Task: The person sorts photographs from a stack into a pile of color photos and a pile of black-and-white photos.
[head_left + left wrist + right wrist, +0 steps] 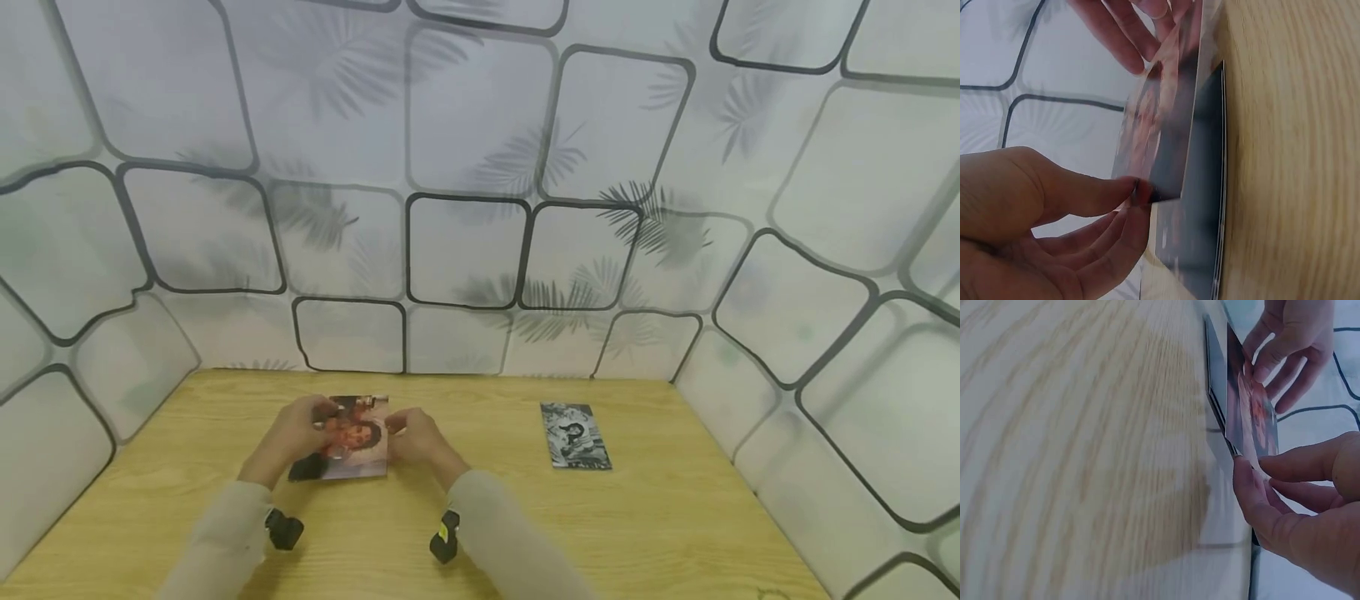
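Note:
A glossy colour photo print (358, 440), showing people in red tones, is held between both hands at the left of the table. My left hand (292, 433) pinches its left edge between thumb and fingers, as the left wrist view shows. At the opposite edge, my right hand (1310, 500) has thumb and fingertips closed on the print. The print is tilted, its near corner raised over a thin stack of dark prints (1194, 244) on the tabletop. Most of that stack is hidden from the head view.
A black-and-white photo print (576, 437) lies flat on the wooden table (660, 517) to the right. Walls with a line-and-leaf pattern (465, 250) enclose the back and sides. Each wrist carries a small black device (284, 530).

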Demonstrator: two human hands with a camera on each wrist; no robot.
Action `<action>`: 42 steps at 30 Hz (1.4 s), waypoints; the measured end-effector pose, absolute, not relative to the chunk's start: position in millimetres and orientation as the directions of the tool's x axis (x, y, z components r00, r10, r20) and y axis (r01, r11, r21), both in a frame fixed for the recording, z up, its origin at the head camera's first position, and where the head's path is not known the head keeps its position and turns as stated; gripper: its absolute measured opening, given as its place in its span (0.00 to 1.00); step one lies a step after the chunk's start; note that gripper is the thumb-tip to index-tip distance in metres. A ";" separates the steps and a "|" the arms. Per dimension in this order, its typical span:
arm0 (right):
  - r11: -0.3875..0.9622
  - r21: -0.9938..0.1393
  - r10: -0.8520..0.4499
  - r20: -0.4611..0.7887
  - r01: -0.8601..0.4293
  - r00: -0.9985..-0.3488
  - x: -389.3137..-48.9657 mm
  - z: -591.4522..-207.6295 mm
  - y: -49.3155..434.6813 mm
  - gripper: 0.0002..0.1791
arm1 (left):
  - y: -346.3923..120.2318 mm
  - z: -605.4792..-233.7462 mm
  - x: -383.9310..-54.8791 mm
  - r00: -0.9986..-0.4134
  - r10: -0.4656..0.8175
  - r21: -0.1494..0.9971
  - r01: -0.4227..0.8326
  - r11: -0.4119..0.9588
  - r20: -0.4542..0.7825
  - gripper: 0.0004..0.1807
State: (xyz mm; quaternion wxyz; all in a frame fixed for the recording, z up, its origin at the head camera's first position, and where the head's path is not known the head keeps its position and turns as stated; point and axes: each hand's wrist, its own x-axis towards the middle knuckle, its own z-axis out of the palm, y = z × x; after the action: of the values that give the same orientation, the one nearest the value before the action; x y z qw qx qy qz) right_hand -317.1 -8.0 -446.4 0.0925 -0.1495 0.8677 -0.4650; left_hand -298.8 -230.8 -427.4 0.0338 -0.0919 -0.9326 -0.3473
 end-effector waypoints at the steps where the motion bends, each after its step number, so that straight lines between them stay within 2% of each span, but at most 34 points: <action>1: 0.517 -0.838 -0.347 -0.022 -0.172 -0.937 -316.7 -447.1 -11.3 0.24 | -232.9 -427.9 -299.2 -0.983 0.136 0.637 0.182 0.749 0.121 0.23; 10: 0.444 -0.895 -0.301 -0.100 -0.047 -0.948 -311.3 -448.8 -37.3 0.23 | -244.5 -429.3 -299.8 -0.994 0.072 0.614 0.105 0.782 0.079 0.25; 16: 0.443 -0.896 -0.307 -0.115 -0.035 -0.945 -305.4 -447.6 -44.0 0.24 | -246.1 -429.2 -297.1 -0.998 0.047 0.575 0.063 0.816 0.042 0.28; 22: 0.428 -0.904 -0.317 -0.139 -0.011 -0.938 -300.6 -442.9 -44.6 0.26 | -247.2 -429.4 -296.9 -0.999 0.051 0.582 0.053 0.811 0.019 0.28; 29: 0.445 -0.893 -0.389 -0.122 -0.070 -0.913 -302.6 -445.0 -35.9 0.26 | -244.9 -429.8 -296.4 -0.999 0.030 0.546 0.043 0.837 0.032 0.23; 36: 0.436 -0.893 -0.455 -0.110 -0.113 -0.884 -306.1 -450.2 -28.4 0.27 | -245.8 -428.7 -296.0 -1.000 0.001 0.550 0.008 0.835 0.012 0.24; 42: 0.440 -0.893 -0.439 -0.127 -0.090 -0.890 -304.1 -449.5 -30.1 0.29 | -245.1 -428.5 -295.7 -1.000 0.015 0.558 0.026 0.829 0.025 0.23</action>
State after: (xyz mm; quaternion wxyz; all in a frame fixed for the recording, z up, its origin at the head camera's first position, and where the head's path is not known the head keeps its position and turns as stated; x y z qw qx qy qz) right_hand -304.1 -30.1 -449.5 0.1728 -0.1591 0.8308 -0.5046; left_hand -295.7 -245.1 -428.5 0.0100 -0.0107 -0.9563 -0.2921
